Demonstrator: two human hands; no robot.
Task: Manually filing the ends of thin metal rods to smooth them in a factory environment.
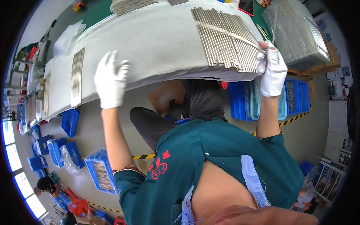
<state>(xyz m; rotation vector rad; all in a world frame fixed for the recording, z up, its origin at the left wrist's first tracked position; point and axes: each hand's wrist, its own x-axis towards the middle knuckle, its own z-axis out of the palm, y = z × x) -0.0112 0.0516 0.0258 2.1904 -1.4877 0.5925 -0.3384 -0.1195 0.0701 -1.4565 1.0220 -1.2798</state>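
My right hand (pixel 273 73), in a white glove with an uncovered fingertip showing, pinches the near end of a slim metal rod (pixel 232 34). That rod slants up and left across a row of silvery metal rods (pixel 221 43) laid side by side on the cloth-covered table (pixel 157 48). My left hand (pixel 111 77), also gloved in white, is over the table's near edge with its fingers apart and nothing in it; its fingers are slightly blurred. Left of it lies a smaller batch of rods (pixel 77 77), and a narrow bundle of rods (pixel 47 93) lies at the far left.
A plastic-wrapped stack (pixel 296 33) stands at the right beside a red-edged phone (pixel 246 6). Blue bins (pixel 240 99) sit below the table at right. More blue crates, including a wrapped crate of rods (pixel 101 172), line the floor at left. Another person (pixel 47 185) sits far left.
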